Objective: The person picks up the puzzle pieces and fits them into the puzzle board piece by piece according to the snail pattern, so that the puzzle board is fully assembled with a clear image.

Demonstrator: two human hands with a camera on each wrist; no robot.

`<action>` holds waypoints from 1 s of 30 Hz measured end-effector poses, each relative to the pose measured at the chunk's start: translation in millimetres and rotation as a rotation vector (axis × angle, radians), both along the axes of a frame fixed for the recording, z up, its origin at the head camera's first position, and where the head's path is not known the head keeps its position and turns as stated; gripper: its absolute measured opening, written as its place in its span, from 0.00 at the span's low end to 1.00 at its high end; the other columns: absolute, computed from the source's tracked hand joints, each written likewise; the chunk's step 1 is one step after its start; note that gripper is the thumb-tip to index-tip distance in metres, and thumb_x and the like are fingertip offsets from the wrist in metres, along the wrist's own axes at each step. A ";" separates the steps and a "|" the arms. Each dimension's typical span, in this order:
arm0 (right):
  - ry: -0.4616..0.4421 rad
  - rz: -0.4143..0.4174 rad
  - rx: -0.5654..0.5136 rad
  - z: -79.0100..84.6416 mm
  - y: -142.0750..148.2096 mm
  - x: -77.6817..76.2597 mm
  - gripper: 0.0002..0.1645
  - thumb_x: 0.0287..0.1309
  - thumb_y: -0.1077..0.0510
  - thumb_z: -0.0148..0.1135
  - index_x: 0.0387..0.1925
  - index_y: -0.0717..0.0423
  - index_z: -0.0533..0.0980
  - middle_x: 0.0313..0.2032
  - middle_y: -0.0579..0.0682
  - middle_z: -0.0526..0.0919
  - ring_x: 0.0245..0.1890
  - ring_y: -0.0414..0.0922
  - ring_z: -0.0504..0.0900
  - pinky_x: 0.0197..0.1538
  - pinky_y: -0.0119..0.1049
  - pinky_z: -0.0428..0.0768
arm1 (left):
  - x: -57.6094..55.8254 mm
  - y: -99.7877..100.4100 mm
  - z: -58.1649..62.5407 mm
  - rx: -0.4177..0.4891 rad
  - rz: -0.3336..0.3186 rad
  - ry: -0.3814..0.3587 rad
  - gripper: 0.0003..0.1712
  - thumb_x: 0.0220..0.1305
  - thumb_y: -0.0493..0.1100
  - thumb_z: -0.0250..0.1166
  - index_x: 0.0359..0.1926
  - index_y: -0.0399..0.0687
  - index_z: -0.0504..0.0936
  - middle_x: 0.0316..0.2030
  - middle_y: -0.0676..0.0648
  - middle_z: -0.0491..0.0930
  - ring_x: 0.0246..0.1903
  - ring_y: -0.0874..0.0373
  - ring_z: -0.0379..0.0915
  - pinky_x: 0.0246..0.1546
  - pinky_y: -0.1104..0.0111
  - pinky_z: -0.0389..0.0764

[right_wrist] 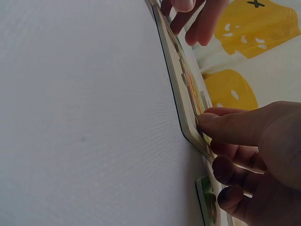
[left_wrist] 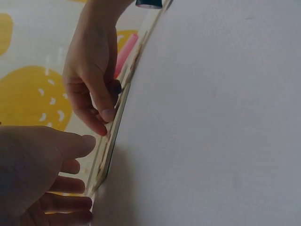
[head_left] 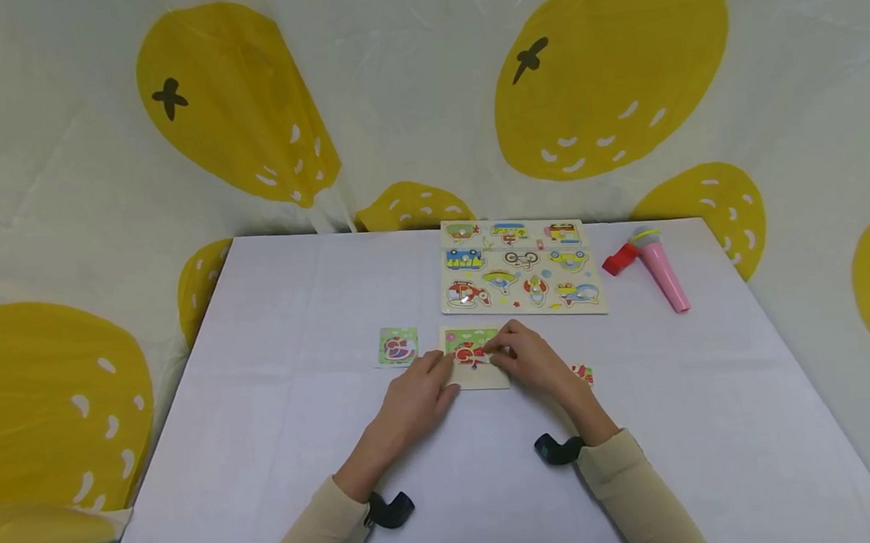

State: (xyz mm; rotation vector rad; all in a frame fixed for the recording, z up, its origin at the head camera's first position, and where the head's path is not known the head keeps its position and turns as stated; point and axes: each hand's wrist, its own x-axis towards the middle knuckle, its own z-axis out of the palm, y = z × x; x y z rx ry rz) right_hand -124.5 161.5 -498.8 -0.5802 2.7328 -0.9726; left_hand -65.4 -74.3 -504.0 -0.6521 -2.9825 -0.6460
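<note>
A small wooden puzzle board (head_left: 481, 378) lies mid-table, its upper part covered by green picture pieces with a red figure (head_left: 468, 353). My left hand (head_left: 416, 393) rests at the board's left edge, fingers fairly straight; the left wrist view shows the fingers (left_wrist: 70, 202) spread with nothing between them. From the right, my right hand (head_left: 533, 361) pinches the edge of a puzzle piece (right_wrist: 193, 94) between thumb and index finger, low over the board, with its other fingers curled. Beside the board on the left is a loose puzzle piece (head_left: 398, 347). Another loose piece (head_left: 582, 373) is partly hidden by my right wrist.
Behind the small board lies a larger wooden board (head_left: 522, 276) with vehicle pieces. To its right are a pink toy microphone (head_left: 663, 274) and a red object (head_left: 619, 258). The white table (head_left: 263, 398) ends at a curtain (head_left: 409, 90) with yellow fruit prints.
</note>
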 end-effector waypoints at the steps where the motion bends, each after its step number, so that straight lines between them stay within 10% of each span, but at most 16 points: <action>1: 0.002 -0.002 0.000 0.2 0.3 0.3 0.10 0.61 0.60 0.67 0.45 0.52 0.85 0.42 0.49 0.78 0.40 0.42 0.76 0.45 0.36 0.77 | 0.2 -0.4 0.3 0.005 -0.003 0.004 0.29 0.70 0.51 0.63 0.67 0.44 0.74 0.62 0.42 0.76 0.61 0.48 0.76 0.56 0.55 0.82; 30: -0.100 -0.053 0.084 12.3 51.8 18.4 0.23 0.56 0.55 0.74 0.53 0.57 0.81 0.43 0.50 0.79 0.37 0.43 0.72 0.37 0.30 0.72 | 11.3 0.3 -16.3 0.024 0.036 0.264 0.07 0.64 0.43 0.69 0.40 0.47 0.89 0.46 0.47 0.85 0.49 0.55 0.82 0.47 0.65 0.85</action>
